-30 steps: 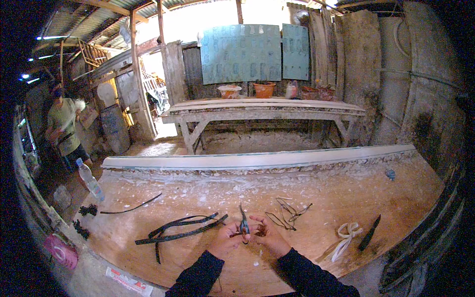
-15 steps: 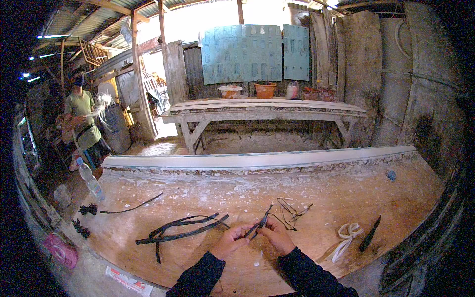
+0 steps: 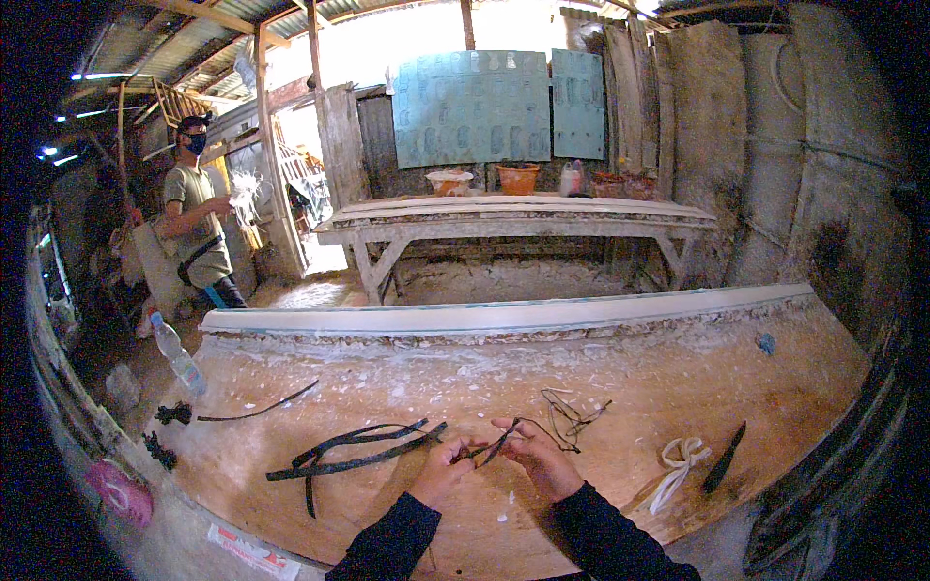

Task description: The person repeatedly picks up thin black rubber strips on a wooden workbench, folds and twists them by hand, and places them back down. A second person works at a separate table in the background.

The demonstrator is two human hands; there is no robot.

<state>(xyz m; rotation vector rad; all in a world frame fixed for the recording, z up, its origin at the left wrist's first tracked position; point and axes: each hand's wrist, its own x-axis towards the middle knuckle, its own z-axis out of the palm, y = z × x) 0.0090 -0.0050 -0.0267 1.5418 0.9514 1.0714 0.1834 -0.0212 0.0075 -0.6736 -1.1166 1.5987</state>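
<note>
Your left hand [image 3: 444, 476] is pinching a thin black strip [image 3: 497, 448] at the fingertips. Your right hand [image 3: 541, 463] has thumb and fingers at the same strip; can't tell if they're clamped on it. Strip sits between your two hands, over the near half of the wooden table [image 3: 605, 499]. Flat black strips [image 3: 339, 466] lie just left of your left hand, thin dark cord [image 3: 578, 423] just beyond your right, white looped cord [image 3: 668, 476] farther right, beside a black pointed piece [image 3: 725, 457]
</note>
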